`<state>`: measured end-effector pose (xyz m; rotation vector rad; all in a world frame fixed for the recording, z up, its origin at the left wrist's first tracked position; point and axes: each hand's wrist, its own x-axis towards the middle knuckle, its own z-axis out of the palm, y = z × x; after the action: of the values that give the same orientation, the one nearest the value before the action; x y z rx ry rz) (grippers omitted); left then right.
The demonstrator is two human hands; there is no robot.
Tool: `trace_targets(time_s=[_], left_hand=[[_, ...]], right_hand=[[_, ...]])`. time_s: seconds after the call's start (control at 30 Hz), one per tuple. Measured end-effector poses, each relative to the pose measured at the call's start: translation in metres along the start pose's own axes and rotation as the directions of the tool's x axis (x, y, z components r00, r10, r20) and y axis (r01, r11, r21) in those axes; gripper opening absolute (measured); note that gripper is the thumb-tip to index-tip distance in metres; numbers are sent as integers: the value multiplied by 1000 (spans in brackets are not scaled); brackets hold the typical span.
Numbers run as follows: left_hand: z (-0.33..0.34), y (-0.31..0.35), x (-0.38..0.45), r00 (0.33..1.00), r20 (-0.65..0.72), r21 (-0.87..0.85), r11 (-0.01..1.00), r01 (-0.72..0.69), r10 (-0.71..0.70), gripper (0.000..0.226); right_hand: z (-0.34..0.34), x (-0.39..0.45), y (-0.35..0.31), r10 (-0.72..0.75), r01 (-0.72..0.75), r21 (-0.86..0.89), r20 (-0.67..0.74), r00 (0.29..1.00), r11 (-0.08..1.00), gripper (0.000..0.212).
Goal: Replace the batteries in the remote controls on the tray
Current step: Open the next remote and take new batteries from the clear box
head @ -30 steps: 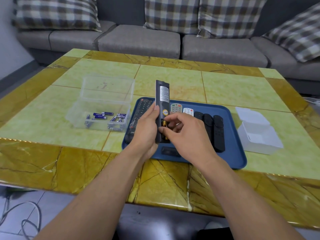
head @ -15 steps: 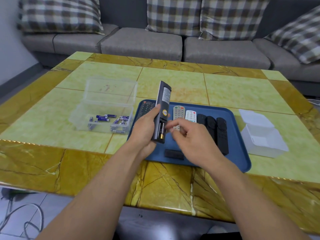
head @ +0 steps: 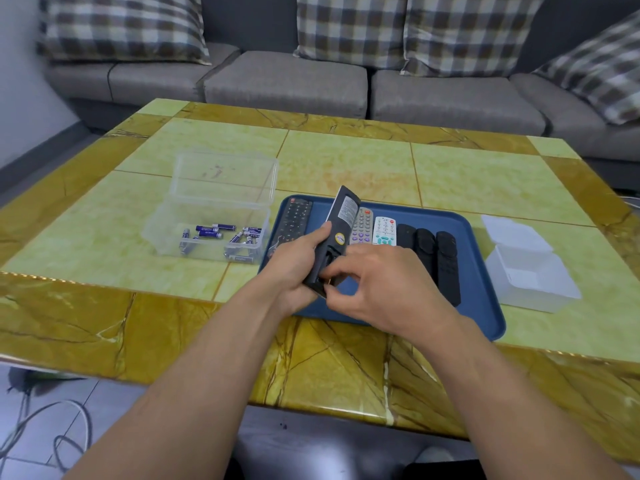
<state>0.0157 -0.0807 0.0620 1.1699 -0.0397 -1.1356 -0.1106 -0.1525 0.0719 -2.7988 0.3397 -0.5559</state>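
We count seven remotes [head: 447, 261], one of them held above one blue tray [head: 485, 306]. We see two clear boxes [head: 221, 188] and four checked cushions [head: 124, 26].

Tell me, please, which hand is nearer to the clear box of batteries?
Left. The left hand grips the remote just right of the battery box; the right hand is farther right.

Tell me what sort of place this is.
Probably a home living room: a grey sofa with checked cushions stands behind a low marble-patterned coffee table.

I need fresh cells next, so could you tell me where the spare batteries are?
In the head view, the batteries lie in the clear box on the table, just left of the blue tray.
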Motion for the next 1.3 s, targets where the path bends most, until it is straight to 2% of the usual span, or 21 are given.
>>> trace_targets(time_s=[0.13, 0.23, 0.37, 0.47, 0.53, 0.6, 0.63, 0.67, 0.7, 0.73, 0.77, 0.8, 0.83, 0.9, 0.97, 1.07, 1.13, 1.17, 1.23, 1.27, 1.3], left_hand=[[1, 0, -1, 1000, -8, -47, 999, 26, -26, 32], [-2, 2, 2, 999, -9, -75, 997, 34, -35, 29], [-6, 8, 3, 998, -54, -103, 994, 20, -26, 30], [-6, 11, -4, 996, -88, -97, 995, 25, -33, 38], [-6, 12, -8, 996, -86, -75, 997, 24, -30, 41], [-7, 11, -8, 996, -85, -61, 998, 9, -15, 41], [-7, 11, -6, 996, -89, -63, 998, -5, -1, 40], [-8, 10, -4, 995, -96, -69, 997, -19, 13, 40], [-8, 9, -2, 995, -100, -78, 996, -31, 23, 39], [-6, 8, 0, 994, -107, -87, 995, -43, 34, 39], [-6, 8, 1, 993, -112, -97, 994, -56, 45, 39], [-3, 7, 3, 993, -107, -103, 993, -63, 52, 39], [-2, 6, 4, 994, -97, -106, 992, -63, 53, 39], [6, 2, 7, 997, -67, -102, 993, -52, 45, 42], [10, -2, 12, 997, -53, -89, 994, -58, 53, 43], [21, -6, 13, 999, -17, -89, 995, -33, 32, 42], [27, -8, 11, 1000, 3, -83, 996, -16, 16, 43], [30, -10, 12, 1000, 8, -81, 997, -9, 10, 44], [34, -14, 15, 1000, 14, -72, 997, -8, 9, 43], [37, -15, 15, 1000, 21, -61, 998, -9, 11, 42], [39, -17, 15, 999, 31, -53, 999, -15, 16, 40]], right_hand=[[6, 1, -7, -31, 31, -12, -45, 998, 999, 11], [10, 2, -8, -27, 27, -11, -48, 998, 1000, 18], [11, 1, -6, 2, -6, 108, 32, 999, 994, 26], [8, 1, 4, -23, 10, 132, 100, 995, 991, 28], [5, 3, 8, -25, 8, 174, 95, 995, 985, 23], [1, 4, 8, 71, -77, 293, 30, 997, 953, 14], [-2, 5, 7, 175, -158, 419, -1, 985, 894, 10], [-6, 6, 8, 310, -250, 607, 5, 951, 754, 7], [-12, 6, 11, 450, -326, 794, 75, 890, 514, 9], [-18, 6, 19, 535, -353, 913, 198, 821, 204, 12], [-21, 5, 26, 552, -346, 934, 335, 764, -88, 14], [-25, 3, 35, 532, -337, 896, 442, 722, -287, 17], [-25, 0, 41, 491, -343, 843, 524, 695, -414, 20], [-26, -6, 56, 463, -339, 787, 588, 663, -516, 24], [-32, -10, 65, 478, -354, 784, 601, 641, -510, 23], [-62, -20, 83, 564, -361, 847, 530, 633, -391, 17], [-89, -26, 103, 637, -407, 882, 458, 621, -237, 14], [-100, -30, 113, 670, -497, 861, 431, 604, -105, 12], [-116, -37, 137, 744, -742, 637, 390, 543, 208, 13], [-120, -41, 150, 782, -837, 440, 371, 500, 326, 20], [-122, -44, 163, 809, -887, 236, 367, 459, 397, 28]])
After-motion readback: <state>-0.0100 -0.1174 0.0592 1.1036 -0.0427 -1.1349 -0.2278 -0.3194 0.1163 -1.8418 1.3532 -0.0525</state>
